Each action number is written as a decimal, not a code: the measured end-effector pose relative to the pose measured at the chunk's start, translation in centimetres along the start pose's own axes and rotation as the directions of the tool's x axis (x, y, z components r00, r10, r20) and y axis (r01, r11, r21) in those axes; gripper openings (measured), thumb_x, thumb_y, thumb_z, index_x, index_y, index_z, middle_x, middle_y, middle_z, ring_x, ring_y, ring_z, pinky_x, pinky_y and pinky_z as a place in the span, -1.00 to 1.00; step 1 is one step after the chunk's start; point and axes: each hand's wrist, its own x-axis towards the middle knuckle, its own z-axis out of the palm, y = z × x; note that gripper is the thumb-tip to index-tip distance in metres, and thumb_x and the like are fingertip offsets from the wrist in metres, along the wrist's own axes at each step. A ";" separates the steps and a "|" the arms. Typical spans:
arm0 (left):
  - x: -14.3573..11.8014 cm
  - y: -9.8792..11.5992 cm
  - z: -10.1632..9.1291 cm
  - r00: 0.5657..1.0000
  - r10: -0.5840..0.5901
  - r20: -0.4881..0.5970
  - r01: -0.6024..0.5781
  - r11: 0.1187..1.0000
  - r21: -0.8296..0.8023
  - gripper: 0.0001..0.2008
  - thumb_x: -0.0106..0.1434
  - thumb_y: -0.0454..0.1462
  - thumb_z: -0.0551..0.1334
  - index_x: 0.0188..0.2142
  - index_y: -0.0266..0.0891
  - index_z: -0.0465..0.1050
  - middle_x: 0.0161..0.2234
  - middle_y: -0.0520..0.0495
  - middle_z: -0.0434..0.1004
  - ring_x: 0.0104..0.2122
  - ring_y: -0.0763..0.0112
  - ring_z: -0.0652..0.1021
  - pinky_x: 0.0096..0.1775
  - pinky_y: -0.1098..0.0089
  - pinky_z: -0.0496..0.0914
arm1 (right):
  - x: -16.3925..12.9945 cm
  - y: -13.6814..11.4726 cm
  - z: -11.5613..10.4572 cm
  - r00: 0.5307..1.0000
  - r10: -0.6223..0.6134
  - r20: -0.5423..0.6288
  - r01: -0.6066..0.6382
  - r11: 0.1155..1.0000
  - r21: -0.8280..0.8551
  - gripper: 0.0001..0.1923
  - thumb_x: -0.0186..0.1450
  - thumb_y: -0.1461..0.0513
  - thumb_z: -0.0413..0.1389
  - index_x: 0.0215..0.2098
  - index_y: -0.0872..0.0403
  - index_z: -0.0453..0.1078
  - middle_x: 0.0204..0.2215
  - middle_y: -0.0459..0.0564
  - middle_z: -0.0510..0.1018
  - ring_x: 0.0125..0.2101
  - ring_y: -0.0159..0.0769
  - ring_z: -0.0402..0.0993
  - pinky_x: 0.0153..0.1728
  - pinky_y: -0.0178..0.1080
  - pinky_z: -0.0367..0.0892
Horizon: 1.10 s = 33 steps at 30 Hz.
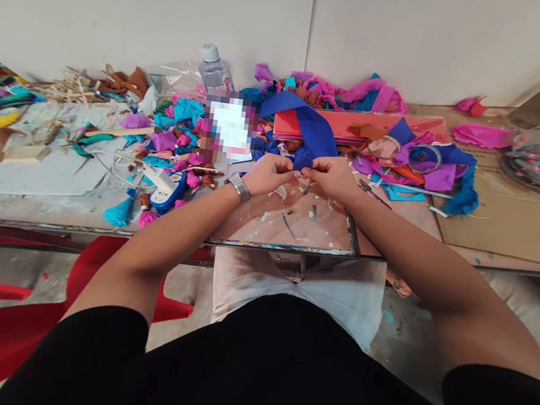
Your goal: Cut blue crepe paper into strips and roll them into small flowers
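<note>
Pinching from both sides, the left hand (pixel 268 174) and the right hand (pixel 334 177) meet over the middle of the work table (pixel 497 228), fingers closed on a small rolled bud of dark blue fabric (pixel 303 159) held between them just above the surface. A long dark blue fabric strip (pixel 311 124) rises from that bud and loops back toward a flat red-orange sheet of craft foam (pixel 351 123), so by the look of it only the start of the strip is rolled and most of its length is left to wind. Left of the hands lie many small finished-looking rolled buds in pink, magenta and turquoise (pixel 184 150), suggesting this is one piece in a run. A blue-and-white glue gun (pixel 167 189) rests near the left wrist, and a clear plastic bottle (pixel 215 71) stands by the wall.
</note>
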 end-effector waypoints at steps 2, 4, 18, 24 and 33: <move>0.0 0.1 0.0 1.000 -0.003 0.005 0.003 1.000 0.024 -0.51 0.22 0.12 0.41 -0.45 -0.30 0.51 -0.39 -0.14 0.71 -0.50 0.46 0.52 -0.43 0.44 0.28 | -0.1 -0.1 0.1 1.000 0.007 0.002 -0.007 1.000 0.011 -0.49 0.16 -0.19 0.36 -0.48 0.09 0.51 -0.58 -0.10 0.47 -0.52 -0.38 0.24 -0.46 -0.25 0.08; 0.0 0.0 0.0 1.000 -0.004 0.010 0.003 0.999 0.035 -0.52 0.22 0.11 0.40 -0.44 -0.29 0.51 -0.40 -0.12 0.71 -0.51 0.46 0.51 -0.44 0.43 0.28 | -0.2 -0.2 0.2 1.000 0.000 0.010 0.000 1.000 0.029 -0.47 0.16 -0.20 0.35 -0.50 0.08 0.47 -0.59 -0.12 0.45 -0.53 -0.39 0.23 -0.46 -0.25 0.07; -0.1 0.4 -0.1 1.000 0.010 -0.027 -0.010 1.000 0.014 -0.53 0.26 0.09 0.37 -0.52 -0.24 0.45 -0.53 -0.03 0.56 -0.46 0.41 0.51 -0.40 0.42 0.31 | -0.6 -0.5 0.7 0.999 0.048 -0.008 -0.046 0.987 0.151 -0.45 0.08 -0.21 0.38 -0.50 0.06 0.43 -0.58 -0.15 0.41 -0.52 -0.40 0.17 -0.47 -0.27 0.05; -0.1 0.6 0.0 0.999 0.036 -0.010 -0.035 0.999 0.014 -0.49 0.27 0.13 0.34 -0.51 -0.25 0.43 -0.55 0.03 0.47 -0.53 0.50 0.37 -0.41 0.41 0.22 | -0.7 -0.8 1.0 0.998 0.049 -0.030 -0.043 0.985 0.168 -0.41 0.06 -0.24 0.39 -0.54 0.06 0.39 -0.61 -0.18 0.35 -0.53 -0.42 0.13 -0.49 -0.28 0.04; -0.1 0.4 0.0 1.000 0.010 -0.021 -0.011 1.000 -0.024 -0.49 0.27 0.15 0.33 -0.46 -0.26 0.53 -0.49 -0.02 0.58 -0.48 0.46 0.43 -0.37 0.41 0.29 | -0.7 -0.5 1.2 0.996 0.080 -0.035 -0.071 0.974 0.216 -0.48 0.10 -0.21 0.40 -0.46 0.03 0.46 -0.55 -0.11 0.47 -0.50 -0.32 0.30 -0.49 -0.25 0.18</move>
